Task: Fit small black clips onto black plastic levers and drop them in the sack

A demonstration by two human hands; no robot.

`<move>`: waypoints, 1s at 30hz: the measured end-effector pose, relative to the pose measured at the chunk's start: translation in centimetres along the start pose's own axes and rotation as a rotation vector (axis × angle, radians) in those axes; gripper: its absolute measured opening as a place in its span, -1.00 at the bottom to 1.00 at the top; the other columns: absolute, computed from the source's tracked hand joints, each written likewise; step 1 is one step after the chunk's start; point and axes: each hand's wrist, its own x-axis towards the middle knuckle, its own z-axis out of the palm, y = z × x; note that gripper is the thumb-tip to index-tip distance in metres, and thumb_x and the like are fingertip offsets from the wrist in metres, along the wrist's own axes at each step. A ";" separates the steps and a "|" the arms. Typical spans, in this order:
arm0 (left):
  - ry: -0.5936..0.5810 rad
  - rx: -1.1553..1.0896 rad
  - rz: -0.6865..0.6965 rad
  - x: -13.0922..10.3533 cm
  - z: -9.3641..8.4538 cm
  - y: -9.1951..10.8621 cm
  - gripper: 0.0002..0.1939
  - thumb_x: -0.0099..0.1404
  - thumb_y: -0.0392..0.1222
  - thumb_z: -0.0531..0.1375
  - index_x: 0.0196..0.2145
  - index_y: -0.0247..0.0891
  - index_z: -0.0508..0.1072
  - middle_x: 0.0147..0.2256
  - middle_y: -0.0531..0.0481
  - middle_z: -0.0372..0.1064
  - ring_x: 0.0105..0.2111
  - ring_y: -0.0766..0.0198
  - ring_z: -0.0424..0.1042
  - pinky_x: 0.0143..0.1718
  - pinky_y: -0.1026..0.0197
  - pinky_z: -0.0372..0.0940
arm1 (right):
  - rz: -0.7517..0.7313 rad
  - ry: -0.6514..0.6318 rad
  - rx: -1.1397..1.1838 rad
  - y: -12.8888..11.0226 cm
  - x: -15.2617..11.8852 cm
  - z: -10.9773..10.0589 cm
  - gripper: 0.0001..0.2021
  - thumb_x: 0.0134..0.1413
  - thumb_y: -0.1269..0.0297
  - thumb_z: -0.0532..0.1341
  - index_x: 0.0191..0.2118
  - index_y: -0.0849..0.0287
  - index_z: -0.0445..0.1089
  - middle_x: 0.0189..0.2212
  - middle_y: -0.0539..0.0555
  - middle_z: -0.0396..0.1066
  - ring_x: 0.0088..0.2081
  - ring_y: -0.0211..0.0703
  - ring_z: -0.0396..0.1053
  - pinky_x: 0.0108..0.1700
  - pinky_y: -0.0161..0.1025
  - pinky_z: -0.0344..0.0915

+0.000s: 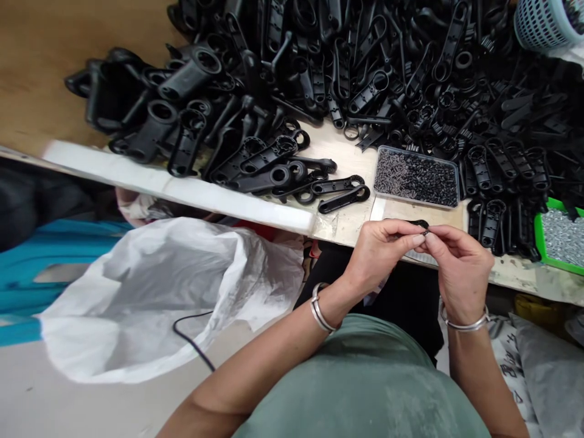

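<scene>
"What colour is showing between your fingers (390, 229)?"

"The small part (420, 224) is showing black, and the heaped parts (274, 91) are matching it. The table (513, 272) is looking cream with darker stains."

"And the little pieces?"

"In the clear box (378, 190), grey-brown pieces (395, 172) are giving way to black ones (433, 179). Silvery pieces (563, 234) are glinting inside the bright green tray (540, 237)."

"Any patterns?"

"The pale blue-grey basket (538, 27) is showing a lattice of holes, and black markings are patterning a white bag (506, 356)."

"What are you wearing?"

"I'm wearing a muted green top (365, 383) and silver bracelets (320, 309). The open sack (141, 304) is looking white."
</scene>
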 end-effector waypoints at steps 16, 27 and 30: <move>-0.128 0.696 0.368 -0.8 -1.6 -0.6 -0.89 0.26 -0.39 0.24 -0.32 -0.29 0.59 -0.30 -0.04 0.57 -0.31 0.32 0.54 -0.25 0.32 0.43 | -0.336 -0.076 -0.591 0.2 -1.2 -1.3 -0.91 0.14 0.31 0.25 -0.30 0.17 0.50 -0.41 0.03 0.57 -0.49 -0.26 0.50 -0.35 -0.30 0.49; -0.097 1.570 0.847 1.3 -4.1 -0.2 -0.89 0.34 -0.29 0.19 -0.24 -0.29 0.53 -0.13 -0.12 0.53 -0.16 0.12 0.45 -0.16 0.10 0.34 | -0.222 -0.012 -0.744 1.5 0.6 -3.0 -0.85 0.10 0.22 0.25 -0.33 0.17 0.53 -0.46 0.04 0.55 -0.50 -0.21 0.46 -0.30 -0.23 0.46; -0.114 1.521 0.842 1.2 -4.4 -0.8 -0.85 0.37 -0.32 0.13 -0.26 -0.28 0.53 -0.20 -0.09 0.53 -0.28 0.24 0.43 -0.22 0.19 0.35 | -0.328 -0.042 -0.813 1.2 0.9 -2.6 -0.86 0.12 0.27 0.23 -0.35 0.16 0.52 -0.47 0.04 0.54 -0.50 -0.23 0.44 -0.33 -0.26 0.43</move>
